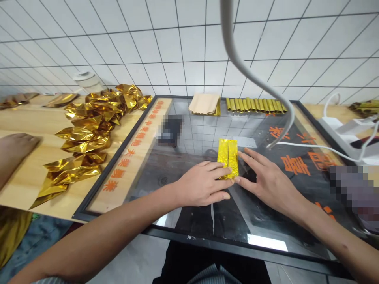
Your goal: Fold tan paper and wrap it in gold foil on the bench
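Note:
A folded sheet of gold foil paper [232, 152], with a seam down its middle, lies on the black-framed glass panel [201, 215] in front of me. My left hand [204, 183] rests flat with its stretched fingers over the lower left part of the sheet. On the other side, my right hand [263, 175] has its fingers apart beside the sheet's right edge. Its thumb reaches the lower right corner; whether it presses there I cannot tell.
Rolled gold tubes [256, 105] line the panel's far edge beside a stack of paper [205, 104]. Crumpled gold foil [91, 126] covers the table at left, near another person's hand [20, 148]. A grey flexible stem [260, 81] arches over the panel. A white power strip [340, 132] sits at right.

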`<state>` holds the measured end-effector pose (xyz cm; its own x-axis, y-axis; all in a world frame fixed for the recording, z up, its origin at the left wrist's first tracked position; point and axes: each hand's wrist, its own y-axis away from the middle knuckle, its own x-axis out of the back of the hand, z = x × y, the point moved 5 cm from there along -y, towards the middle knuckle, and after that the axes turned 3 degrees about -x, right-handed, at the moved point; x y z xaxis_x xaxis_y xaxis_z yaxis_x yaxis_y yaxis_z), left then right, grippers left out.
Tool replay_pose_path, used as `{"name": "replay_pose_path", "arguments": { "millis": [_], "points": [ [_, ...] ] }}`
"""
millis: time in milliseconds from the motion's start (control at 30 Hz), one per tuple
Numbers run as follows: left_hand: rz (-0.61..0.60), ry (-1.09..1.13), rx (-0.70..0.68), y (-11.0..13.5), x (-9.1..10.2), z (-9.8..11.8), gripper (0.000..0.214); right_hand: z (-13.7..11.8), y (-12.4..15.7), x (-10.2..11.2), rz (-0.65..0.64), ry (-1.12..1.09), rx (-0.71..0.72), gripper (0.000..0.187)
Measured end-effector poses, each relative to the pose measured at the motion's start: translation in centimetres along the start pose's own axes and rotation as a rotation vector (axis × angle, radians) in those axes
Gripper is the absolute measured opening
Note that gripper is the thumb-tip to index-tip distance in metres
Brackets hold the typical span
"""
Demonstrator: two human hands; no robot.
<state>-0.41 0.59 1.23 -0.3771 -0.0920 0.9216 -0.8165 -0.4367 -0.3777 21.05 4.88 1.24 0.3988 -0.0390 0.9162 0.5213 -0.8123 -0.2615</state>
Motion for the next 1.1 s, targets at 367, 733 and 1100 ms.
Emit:
{"name": "replay_pose_path", "arguments": {
  "millis": [367,733,1100],
  "points": [
    [-0.028,-0.04,-0.001,0.0,-0.2,0.0,0.045,2.7,-4.6,-0.2,0.075,0.11,-0.049,0.07],
    [-0.013,0.001,-0.005,0.1,0.0,-0.1,0.044,6.5,-9.6,-1.1,0.057,0.119,-0.249,0.076],
    [-0.01,0.001,-0.005,0.0,0.2,0.0,0.044,5.8,-10.6,-0.8,0.085,0.128,-0.239,0.07]
  ]
}}
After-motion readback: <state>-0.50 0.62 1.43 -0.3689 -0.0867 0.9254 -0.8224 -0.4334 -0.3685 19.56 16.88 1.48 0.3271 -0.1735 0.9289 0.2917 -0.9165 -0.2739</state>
